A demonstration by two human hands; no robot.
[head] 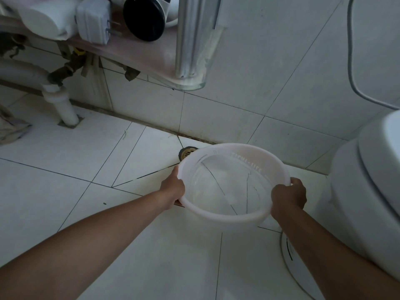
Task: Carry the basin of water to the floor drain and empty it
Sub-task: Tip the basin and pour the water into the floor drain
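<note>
Looking forward and steeply down from head height, wide-angled, facing the seam where floor (65, 161) meets wall (259, 61); hanging near the basin (227, 221) at centre, catching a shelf (140, 55) along the top edge and a toilet (368, 180) at right.

The basin (225, 215) was translucent white. The drain (187, 153) was brassy gold. White tiles with dark grout lines covered the floor (65, 161). The toilet (365, 191) was white.

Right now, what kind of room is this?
Most likely a bathroom: a white toilet on the right, a floor drain by the tiled wall, and a waste pipe on the left.
</note>
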